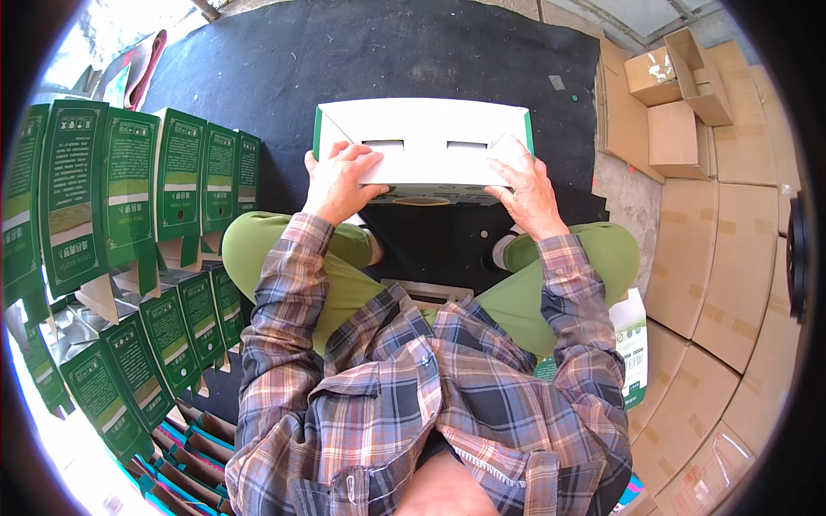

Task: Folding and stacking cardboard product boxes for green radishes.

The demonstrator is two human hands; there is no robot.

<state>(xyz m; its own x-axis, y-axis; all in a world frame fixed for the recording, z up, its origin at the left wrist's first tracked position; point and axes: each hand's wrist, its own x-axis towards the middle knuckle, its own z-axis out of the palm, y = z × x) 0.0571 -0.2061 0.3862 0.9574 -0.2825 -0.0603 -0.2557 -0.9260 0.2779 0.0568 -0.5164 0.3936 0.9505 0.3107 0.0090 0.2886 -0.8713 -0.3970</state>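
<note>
Carton (426, 126) between left hand (338, 182) and right hand (527, 191)

We hold our two bent arms (297, 258) forward in brown plaid sleeves (570, 279). Our bare left hand (337, 184) and bare right hand (527, 192) face each other, fingers (341, 157) slightly curled, thumbs (371, 189) spread; the palms, hidden here, seem turned downward.

Brown cartons (682, 258), black mat (430, 52), perhaps red-edged rug (146, 73)
</note>
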